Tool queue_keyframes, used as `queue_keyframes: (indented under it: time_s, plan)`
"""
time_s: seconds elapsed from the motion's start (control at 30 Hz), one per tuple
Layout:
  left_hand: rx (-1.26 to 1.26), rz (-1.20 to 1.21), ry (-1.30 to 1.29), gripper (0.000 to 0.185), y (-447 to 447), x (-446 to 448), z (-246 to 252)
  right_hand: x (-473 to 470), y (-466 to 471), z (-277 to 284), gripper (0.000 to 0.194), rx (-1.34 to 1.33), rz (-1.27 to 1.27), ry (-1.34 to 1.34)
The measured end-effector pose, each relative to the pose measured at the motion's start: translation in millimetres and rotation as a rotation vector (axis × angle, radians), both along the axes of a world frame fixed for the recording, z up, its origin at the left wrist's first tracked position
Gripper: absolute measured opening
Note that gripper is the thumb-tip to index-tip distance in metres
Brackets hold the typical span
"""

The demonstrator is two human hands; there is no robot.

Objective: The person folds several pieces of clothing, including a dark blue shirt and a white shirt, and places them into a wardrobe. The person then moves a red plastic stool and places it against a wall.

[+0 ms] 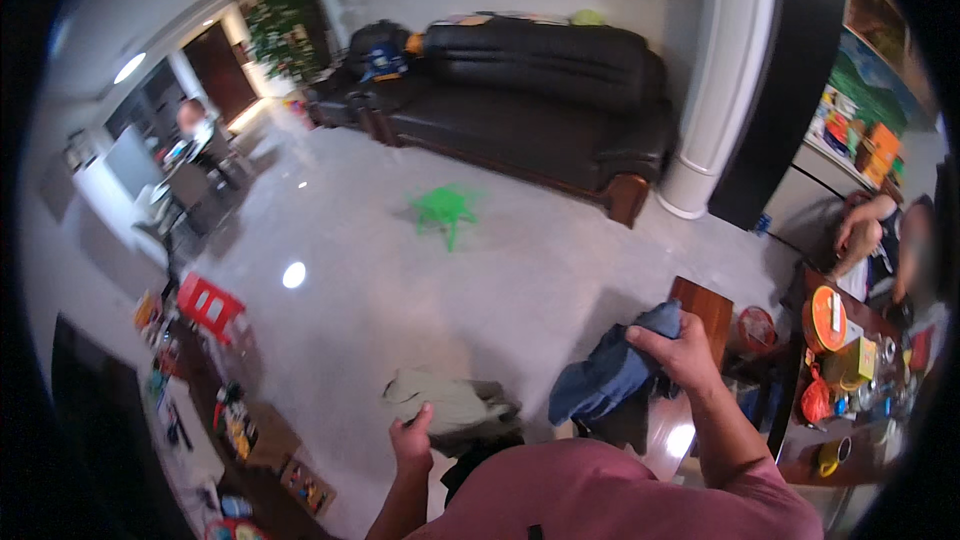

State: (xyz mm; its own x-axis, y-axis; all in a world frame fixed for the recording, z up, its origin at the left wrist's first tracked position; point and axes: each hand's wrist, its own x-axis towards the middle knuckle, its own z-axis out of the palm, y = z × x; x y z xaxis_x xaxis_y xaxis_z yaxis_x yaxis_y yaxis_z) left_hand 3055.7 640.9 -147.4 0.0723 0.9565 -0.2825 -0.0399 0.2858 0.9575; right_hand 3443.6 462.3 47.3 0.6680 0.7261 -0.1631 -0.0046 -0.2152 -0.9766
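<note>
My left hand (412,439) grips the edge of an olive-grey cloth garment (442,401), thumb on top, low in the middle of the view. Darker cloth hangs beneath that garment, close to my body. On the right, my right hand (686,352) pinches a bunched dark blue garment (611,371) between thumb and fingers. The blue cloth hangs down to the left from my hand, over the near side of a brown wooden bench (701,307). The two garments are apart. What kind of garments they are, I cannot tell.
A dark leather sofa (517,105) stands against the far wall, with a green stool (446,210) on the floor before it. At right, a wooden table (802,457) holds tins and a yellow mug (832,456); a seated person is beyond. A red plastic stool (210,305) is at left.
</note>
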Motion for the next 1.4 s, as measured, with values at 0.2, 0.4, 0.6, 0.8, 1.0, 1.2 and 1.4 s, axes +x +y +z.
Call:
queue_keyframes:
  time_s: [0.2, 0.4, 0.6, 0.8, 1.0, 1.2, 1.4]
  plan:
    - [-0.239, -0.077, -0.248, 0.043, 167, 119, -31, 96, 110, -31, 0.035, -0.164, -0.138, -0.002]
    - [-0.176, -0.412, -0.268, 0.042, 336, 291, -20, 176, 182, -28, 0.038, -0.282, -0.245, -0.186]
    - [-0.136, -0.519, -0.198, 0.041, 465, 520, 42, 237, 241, -62, 0.034, -0.132, -0.436, -0.025]
    - [0.078, -0.607, -0.212, 0.033, 554, 796, 83, 342, 304, -92, 0.037, -0.245, -0.471, 0.065]
    - [0.705, -1.031, 0.426, 0.098, 583, 1006, 94, 468, 397, -84, 0.034, -0.298, -0.352, 0.106]
    - [0.579, -1.411, 0.294, 0.057, 582, 968, 1, 580, 469, -103, 0.032, -0.284, -0.250, 0.174]
    - [0.094, -1.519, 1.352, 0.079, 627, 487, -252, 662, 591, -104, 0.038, -0.107, -0.060, 0.128]
